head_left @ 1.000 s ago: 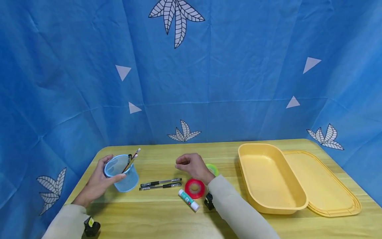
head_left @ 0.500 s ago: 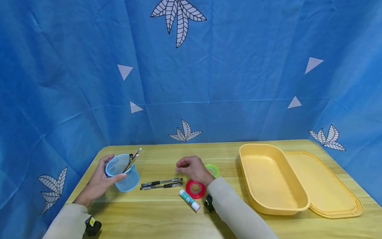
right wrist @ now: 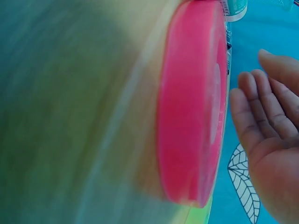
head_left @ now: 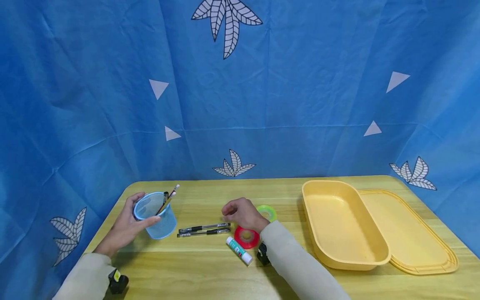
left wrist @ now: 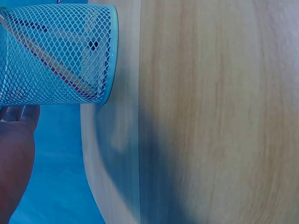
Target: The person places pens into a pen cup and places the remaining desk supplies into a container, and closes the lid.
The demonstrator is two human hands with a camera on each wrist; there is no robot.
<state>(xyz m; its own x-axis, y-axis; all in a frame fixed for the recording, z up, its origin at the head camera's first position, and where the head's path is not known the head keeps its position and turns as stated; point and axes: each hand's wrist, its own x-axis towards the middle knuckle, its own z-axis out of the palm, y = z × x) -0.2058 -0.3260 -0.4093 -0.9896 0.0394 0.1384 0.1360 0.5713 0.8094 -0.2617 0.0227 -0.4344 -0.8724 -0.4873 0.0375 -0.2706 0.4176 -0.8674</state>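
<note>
My left hand (head_left: pixel 125 225) grips a light blue mesh pen cup (head_left: pixel 164 225) by its side, thumb at the front of the rim. Inside the cup lean two pencils (head_left: pixel 169 201) and a black-topped item; the left wrist view shows them through the mesh (left wrist: pixel 56 56). Two black-and-clear pens (head_left: pixel 204 228) lie side by side between the hands. My right hand (head_left: pixel 243 213) hovers just behind and right of the pens, fingers loosely curled with nothing in them. In the right wrist view, its palm (right wrist: pixel 275 154) faces the camera beside a red tape roll (right wrist: pixel 189 102).
A glue stick (head_left: pixel 239 251) lies in front of the red tape, and a green tape roll (head_left: pixel 271 211) is partly behind my right wrist. Farther right stand a yellow plastic bin (head_left: pixel 343 225) and its flat lid (head_left: pixel 412 237). A blue curtain (head_left: pixel 300 104) hangs behind the table.
My right hand has come slightly nearer, toward the pens. The left hand keeps its grip on the pen cup, and the head view has shifted a little.
</note>
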